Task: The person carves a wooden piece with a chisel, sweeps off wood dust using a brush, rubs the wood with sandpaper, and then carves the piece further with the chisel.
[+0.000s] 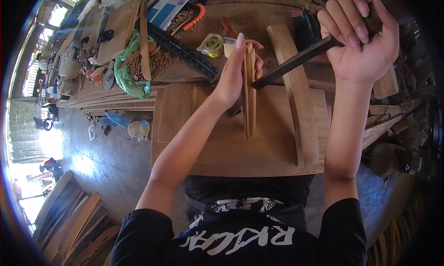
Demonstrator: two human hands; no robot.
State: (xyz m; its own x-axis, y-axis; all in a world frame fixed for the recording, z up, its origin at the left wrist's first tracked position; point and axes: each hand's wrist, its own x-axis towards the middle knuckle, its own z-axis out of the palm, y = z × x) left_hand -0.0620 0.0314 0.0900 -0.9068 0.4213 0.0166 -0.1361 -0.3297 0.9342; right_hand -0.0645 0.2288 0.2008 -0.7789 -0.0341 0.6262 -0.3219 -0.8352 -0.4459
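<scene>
My left hand (235, 76) is wrapped around a narrow, pale wooden piece (250, 94), holding it on edge over a broad wooden board (208, 145). Its thumb points up along the near side, and the fingertips show on the far side. Curled around a long dark bar (300, 63) is my right hand (360, 46), raised at the upper right. The bar slants down to the left, its low end close beside the wooden piece; whether they touch I cannot tell. A black marked ruler (180, 50) runs toward my left wrist, where the hand partly hides it.
A wooden strip (296, 99) lies across the board's right side. Behind are a yellow tape measure (211, 45), an orange coiled thing (196, 17) and a green plastic bag (131, 71) with wood shavings. Stacked planks (74, 219) stand on the floor at lower left.
</scene>
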